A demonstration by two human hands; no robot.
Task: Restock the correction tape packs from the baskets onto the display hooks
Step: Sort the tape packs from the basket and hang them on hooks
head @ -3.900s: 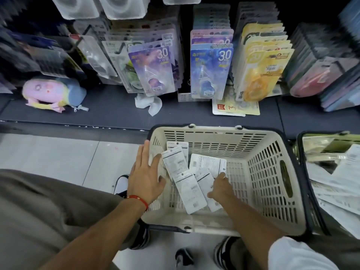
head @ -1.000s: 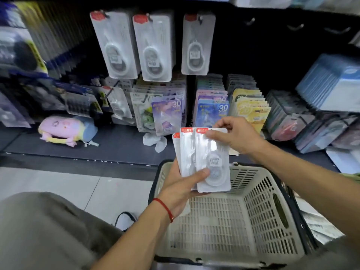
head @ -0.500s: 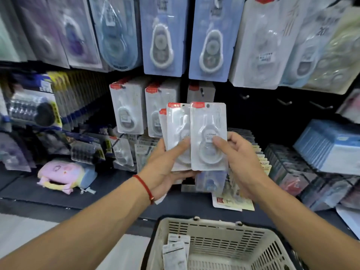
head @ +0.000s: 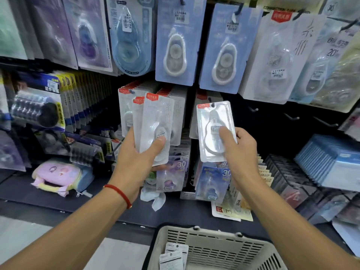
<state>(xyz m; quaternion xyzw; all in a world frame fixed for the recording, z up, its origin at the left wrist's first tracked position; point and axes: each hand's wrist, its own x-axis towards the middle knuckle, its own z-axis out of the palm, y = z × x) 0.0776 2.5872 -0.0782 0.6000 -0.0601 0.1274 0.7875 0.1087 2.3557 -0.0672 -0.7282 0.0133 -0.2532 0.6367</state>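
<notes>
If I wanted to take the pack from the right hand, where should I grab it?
Pinch the single pack by its red-labelled top edge, coming from above. The right hand covers its lower half, thumb on the front, and the pack stands upright, so the top is free.

One head-worn camera looks forward and slightly down, close to the display hooks (head: 253, 109).
</notes>
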